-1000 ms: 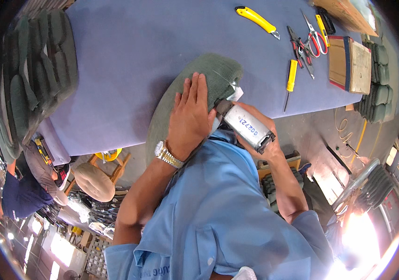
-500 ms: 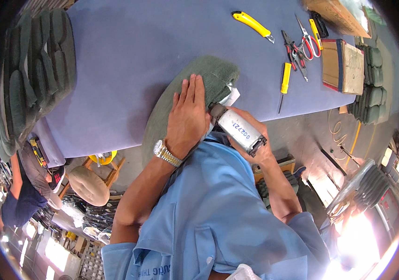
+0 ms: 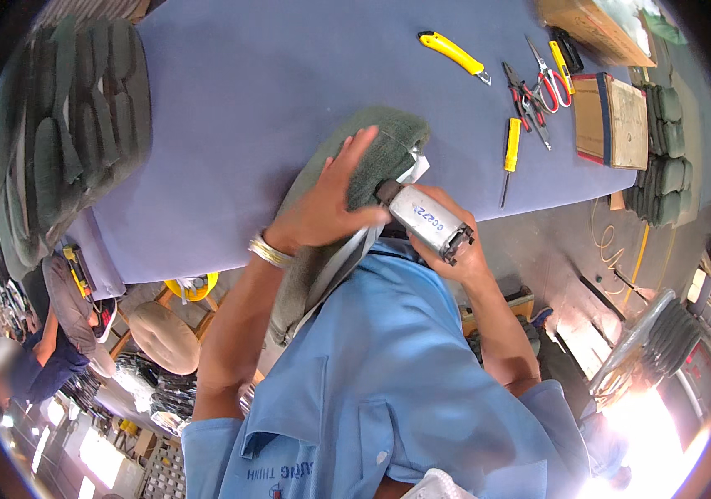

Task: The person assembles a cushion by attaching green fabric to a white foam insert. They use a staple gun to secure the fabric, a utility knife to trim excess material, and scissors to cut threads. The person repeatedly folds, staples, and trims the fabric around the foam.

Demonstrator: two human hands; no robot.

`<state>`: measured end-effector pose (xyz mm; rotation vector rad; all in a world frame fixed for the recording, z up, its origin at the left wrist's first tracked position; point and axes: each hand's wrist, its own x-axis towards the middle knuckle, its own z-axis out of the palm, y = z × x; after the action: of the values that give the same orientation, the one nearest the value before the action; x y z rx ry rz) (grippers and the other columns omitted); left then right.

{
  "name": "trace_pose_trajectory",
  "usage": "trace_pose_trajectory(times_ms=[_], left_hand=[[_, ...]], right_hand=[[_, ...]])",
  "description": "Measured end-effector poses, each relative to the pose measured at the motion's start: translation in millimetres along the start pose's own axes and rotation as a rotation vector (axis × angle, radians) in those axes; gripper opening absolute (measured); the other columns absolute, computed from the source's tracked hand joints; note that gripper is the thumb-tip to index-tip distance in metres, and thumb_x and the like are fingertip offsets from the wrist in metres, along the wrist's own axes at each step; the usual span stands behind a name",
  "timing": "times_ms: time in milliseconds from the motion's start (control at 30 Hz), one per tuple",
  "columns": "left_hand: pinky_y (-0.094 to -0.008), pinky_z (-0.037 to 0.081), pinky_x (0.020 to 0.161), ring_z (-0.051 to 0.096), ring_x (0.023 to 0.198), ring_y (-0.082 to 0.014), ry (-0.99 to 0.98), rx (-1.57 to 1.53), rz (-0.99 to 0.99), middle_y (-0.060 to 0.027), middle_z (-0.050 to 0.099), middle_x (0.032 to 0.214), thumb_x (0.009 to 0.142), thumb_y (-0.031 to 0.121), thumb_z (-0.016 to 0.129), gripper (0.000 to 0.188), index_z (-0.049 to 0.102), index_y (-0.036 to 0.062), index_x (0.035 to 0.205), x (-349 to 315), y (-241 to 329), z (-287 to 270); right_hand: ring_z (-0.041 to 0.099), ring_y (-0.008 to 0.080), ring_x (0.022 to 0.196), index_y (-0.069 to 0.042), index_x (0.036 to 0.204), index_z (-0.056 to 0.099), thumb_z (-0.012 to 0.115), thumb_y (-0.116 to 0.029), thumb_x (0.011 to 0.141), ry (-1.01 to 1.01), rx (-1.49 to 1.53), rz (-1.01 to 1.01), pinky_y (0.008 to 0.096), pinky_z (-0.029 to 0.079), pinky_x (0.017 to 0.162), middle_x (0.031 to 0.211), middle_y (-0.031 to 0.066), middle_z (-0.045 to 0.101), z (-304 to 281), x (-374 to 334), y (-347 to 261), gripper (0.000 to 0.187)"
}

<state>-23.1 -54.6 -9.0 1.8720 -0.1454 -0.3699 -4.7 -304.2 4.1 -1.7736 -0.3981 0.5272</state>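
My right hand (image 3: 455,237) is closed around a staple gun (image 3: 427,219), a pale metal body with a dark nose. The nose meets the near right edge of a dark green fabric-covered cushion (image 3: 388,129), where a white strip of its lining shows. Above the cushion, my left hand (image 3: 330,195) is open with fingers spread, its thumb pointing at the gun's nose. Whether that palm touches the fabric I cannot tell. The cushion lies at the table's near edge and rests against my blue shirt.
On the blue-grey table (image 3: 247,100) lie a yellow utility knife (image 3: 451,53), pliers (image 3: 526,104), red-handled scissors (image 3: 551,87) and a yellow screwdriver (image 3: 512,150). A cardboard box (image 3: 613,121) stands at the right. Green cushions (image 3: 81,108) are piled at the left. Another person (image 3: 39,358) is at the lower left.
My left hand has tilted up off its flat press on the cushion, its fingers spreading. The cushion's lower part and white edge show more. The staple gun stays at the edge.
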Motion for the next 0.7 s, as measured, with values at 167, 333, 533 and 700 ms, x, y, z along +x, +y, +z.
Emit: trace_pose_trajectory(times_ms=[167,333,533,700], left_hand=[[-0.0541,0.009,0.127,0.006,0.162,-0.0327,0.043,-0.130,-0.365,-0.0192,0.013,0.174,0.112,0.047,0.037,0.067,0.016,0.0166,0.168,-17,-44,-13],[-0.0474,0.011,0.129,0.005,0.162,-0.0330,0.027,0.037,-0.313,-0.0196,0.014,0.173,0.113,0.041,0.037,0.062,0.024,0.0127,0.166,-32,-33,4],[-0.0488,0.020,0.127,0.019,0.158,-0.0424,0.078,0.389,-0.167,-0.0279,0.020,0.169,0.105,0.032,0.056,0.074,0.021,0.0026,0.164,-30,8,22],[-0.0473,0.032,0.123,0.031,0.152,-0.0463,0.173,0.590,-0.247,-0.0303,0.030,0.164,0.099,0.026,0.065,0.081,0.021,-0.0035,0.161,-30,17,40]], right_hand=[[0.073,0.0265,0.105,-0.005,0.135,0.061,0.075,0.000,0.075,0.016,-0.009,-0.030,0.0327,0.054,0.093,0.117,0.0152,0.071,3,1,5,0.063],[0.073,0.0313,0.106,-0.003,0.135,0.061,0.074,0.000,0.074,0.032,-0.040,-0.115,0.0335,0.054,0.093,0.117,0.0165,0.072,4,0,8,0.062],[0.074,0.0320,0.108,-0.003,0.133,0.062,0.077,-0.002,0.075,0.029,-0.031,-0.048,0.0354,0.057,0.092,0.118,0.0171,0.072,3,1,0,0.060],[0.075,0.0308,0.107,-0.004,0.135,0.063,0.080,-0.003,0.076,0.060,-0.048,-0.029,0.0344,0.058,0.090,0.119,0.0174,0.073,6,-4,-1,0.061]])
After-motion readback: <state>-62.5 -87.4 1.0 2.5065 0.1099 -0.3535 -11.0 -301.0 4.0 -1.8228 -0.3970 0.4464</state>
